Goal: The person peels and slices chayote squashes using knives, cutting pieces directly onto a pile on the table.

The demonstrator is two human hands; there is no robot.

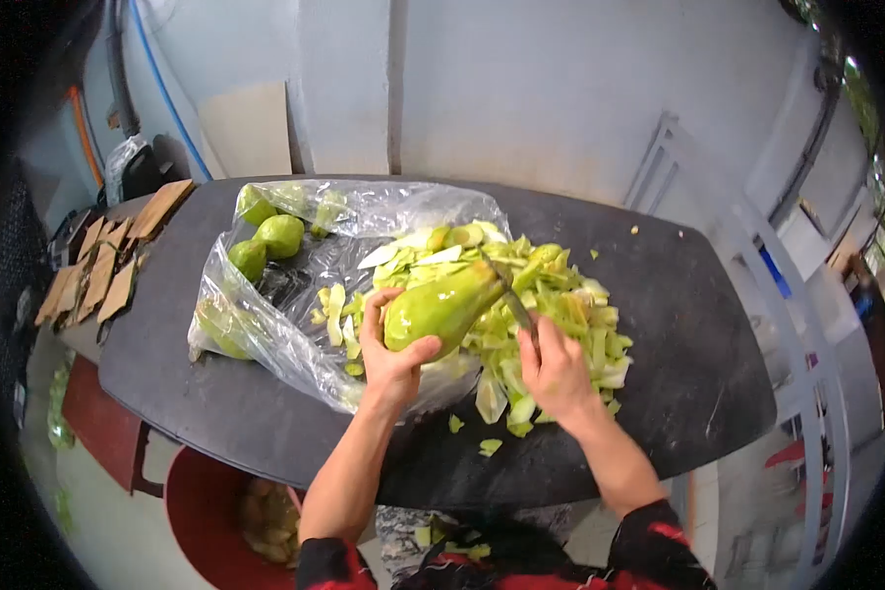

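Note:
My left hand (389,346) is wrapped around a large, pear-shaped green fruit (438,313), its glossy side facing up and its narrow brownish end pointing right. In my right hand (558,372) is a knife (518,311), the dark blade angled up and left against or just beside the fruit's narrow end. Its handle is mostly covered by my fingers. Beneath both hands spreads a heap of pale green peelings (570,324). Several whole green fruits (280,236) lie in a clear plastic bag (295,344) opened out on the left of the table.
The dark table (698,393) stands against a pale wall (560,98). A red bucket (202,521) on the floor holds pale pieces. Cardboard pieces (98,265) lie beyond the table's left end, and a grey metal frame (806,374) stands at the right.

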